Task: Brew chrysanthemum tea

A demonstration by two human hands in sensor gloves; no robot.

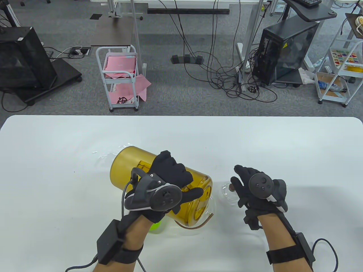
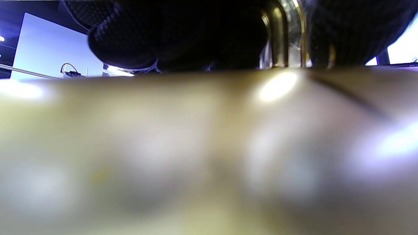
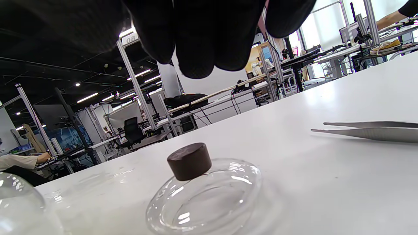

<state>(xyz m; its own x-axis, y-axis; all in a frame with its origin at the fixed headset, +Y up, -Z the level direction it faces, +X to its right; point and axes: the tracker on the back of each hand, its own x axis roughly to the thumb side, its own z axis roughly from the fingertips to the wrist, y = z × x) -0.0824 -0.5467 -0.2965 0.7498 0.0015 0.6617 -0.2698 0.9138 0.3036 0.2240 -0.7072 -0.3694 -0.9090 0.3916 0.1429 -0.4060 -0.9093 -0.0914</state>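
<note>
My left hand (image 1: 167, 181) has its grip clamped on the amber pitcher (image 1: 133, 164), tipped over something glass I can't make out. The glass lid (image 3: 204, 195) lies just right of it, my right hand (image 1: 252, 187) above, fingers apart, empty. A fast tilt risks flooding the surface (image 1: 56, 170).

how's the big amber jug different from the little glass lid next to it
The amber jug is large and yellow-tinted; the glass lid is small and colourless. The jug is tipped over in the left hand, while the lid lies flat on the white table, untouched, below the right hand. The lid has a dark round knob; the jug has none in view. Both are see-through.
</note>
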